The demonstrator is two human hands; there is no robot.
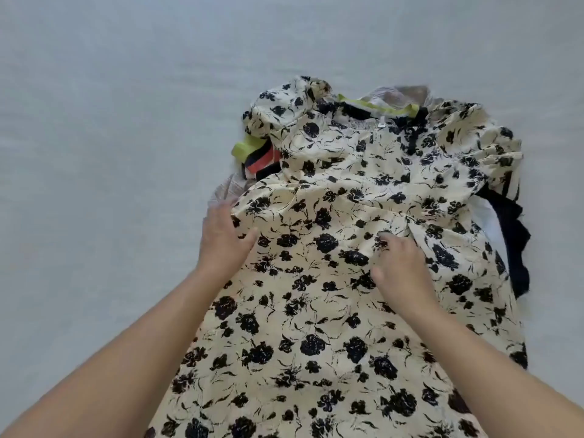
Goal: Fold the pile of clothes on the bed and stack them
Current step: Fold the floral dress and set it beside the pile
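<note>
Dress [347,248] spread face-up over pile [262,159], toward bed's [110,105] right side. Left hand [221,241] flat at dress's left waist edge, fingers straight. Right hand [401,267] mid-waist, fingers seemingly pressing, gripping nothing. Step: smoothing before first fold. Next: take side edge, fold inward.

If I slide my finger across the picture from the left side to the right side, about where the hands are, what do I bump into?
Bare grey bed sheet → left hand, flat at the dress's left edge → cream floral dress → right hand, resting on the dress → dark garment sticking out from under the dress.
</note>
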